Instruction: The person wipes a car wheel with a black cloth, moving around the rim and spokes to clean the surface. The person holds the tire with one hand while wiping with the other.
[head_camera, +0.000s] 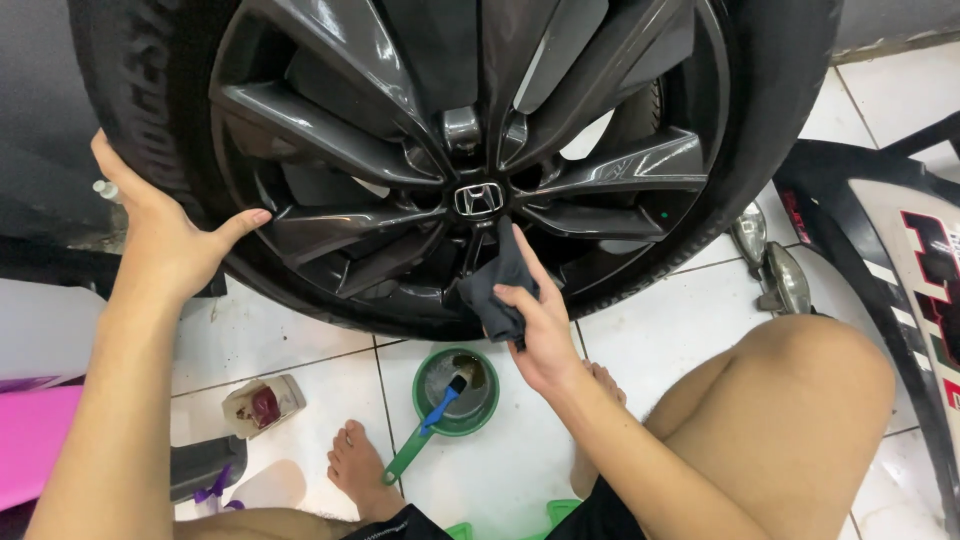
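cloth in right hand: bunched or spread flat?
Bunched. The dark cloth is wadded in the right hand, forefinger pressing it against a wheel spoke.

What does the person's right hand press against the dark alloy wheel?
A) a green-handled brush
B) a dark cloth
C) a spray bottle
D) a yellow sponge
B: the right hand grips a dark cloth against the wheel, just below its centre cap.

Car-wash bay: wheel (460, 150), tiled floor (660, 330).

head cam — looks steeply down | close on wheel (470, 150) — tiled floor (660, 330) below
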